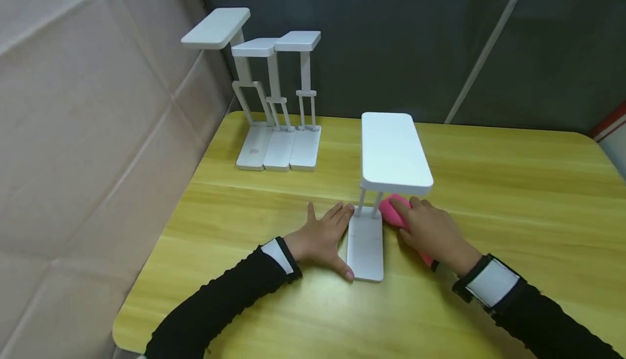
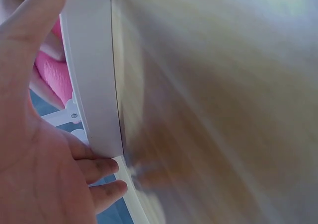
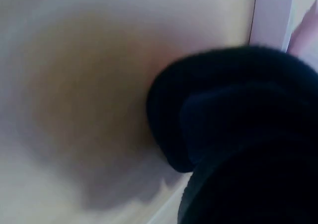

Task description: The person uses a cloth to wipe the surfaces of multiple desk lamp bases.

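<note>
A white folding stand [image 1: 396, 150] with a broad flat top panel stands on the table, two thin struts rising from its narrow base [image 1: 365, 250]. My left hand [image 1: 323, 239] is spread along the base's left edge, thumb at the near corner and fingertips toward the far end; the left wrist view shows the base's side wall [image 2: 94, 80] beside that hand. On the base's other side, my right hand [image 1: 432, 231] grips a soft pink cloth [image 1: 391, 212] with a fuzzy surface. A black end pokes out below that hand. Dark material covers much of the right wrist view.
Three similar white stands [image 1: 305, 150] stand side by side at the table's back left. The yellow wood-grain table [image 1: 513, 185] meets a dark panel [image 1: 391, 38] behind and a pale padded wall [image 1: 98, 131] on the left.
</note>
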### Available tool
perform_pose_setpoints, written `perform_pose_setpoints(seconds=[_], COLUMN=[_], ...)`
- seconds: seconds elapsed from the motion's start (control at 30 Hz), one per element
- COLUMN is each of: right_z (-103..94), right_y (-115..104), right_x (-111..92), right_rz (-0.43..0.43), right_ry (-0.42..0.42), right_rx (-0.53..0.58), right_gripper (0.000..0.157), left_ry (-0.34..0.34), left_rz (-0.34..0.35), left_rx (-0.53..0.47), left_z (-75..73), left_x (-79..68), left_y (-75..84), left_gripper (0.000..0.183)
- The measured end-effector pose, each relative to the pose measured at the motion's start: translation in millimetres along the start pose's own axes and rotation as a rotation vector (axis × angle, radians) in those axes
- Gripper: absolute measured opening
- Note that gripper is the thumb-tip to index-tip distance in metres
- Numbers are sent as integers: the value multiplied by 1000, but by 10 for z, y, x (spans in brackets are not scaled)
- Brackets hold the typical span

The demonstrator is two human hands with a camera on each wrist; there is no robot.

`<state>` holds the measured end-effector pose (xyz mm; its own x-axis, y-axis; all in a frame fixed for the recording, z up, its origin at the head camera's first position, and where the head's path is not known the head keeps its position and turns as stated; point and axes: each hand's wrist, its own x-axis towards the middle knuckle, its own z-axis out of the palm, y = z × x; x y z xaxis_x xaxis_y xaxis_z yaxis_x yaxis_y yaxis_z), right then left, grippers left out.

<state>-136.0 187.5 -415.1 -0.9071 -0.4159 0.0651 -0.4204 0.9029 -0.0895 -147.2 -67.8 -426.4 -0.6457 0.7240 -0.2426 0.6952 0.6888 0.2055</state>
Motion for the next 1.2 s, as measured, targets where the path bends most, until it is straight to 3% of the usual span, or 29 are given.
perform_pose_setpoints(seconds=[0.17,0.53,0.63,0.8,0.97,1.03,1.2], right_z=[-50,-34,-36,-45,-148,-194,-168], right_y=[-104,-318,-359,-385,-252,-147,90], right_x=[-137,-586,-664,-751,-706,-611,-262], right_rz=[-20,-205,-246,-305,-397,-378,-165], right_ry=[7,37,12,-32,-67,-81,-33], right_rx=[-26,-25,-28,13,97,109,48], right_gripper=[60,65,65,58,61,63,63], left_ry=[11,-16,-19,-23,-19,-14,-24], left_rz=[-2,-12,-14,-12,-10,-7,-2], left_rx=[-1,-19,-11,-17,-43,-51,-67], left_z=[-43,-55,-47,-32,-37,-35,-21], left_x=[33,6,0,-19,-10,6,31], left_y=[-6,-25,-36,-44,-42,-40,-18], left_gripper=[134,134,134,134,134,135,134])
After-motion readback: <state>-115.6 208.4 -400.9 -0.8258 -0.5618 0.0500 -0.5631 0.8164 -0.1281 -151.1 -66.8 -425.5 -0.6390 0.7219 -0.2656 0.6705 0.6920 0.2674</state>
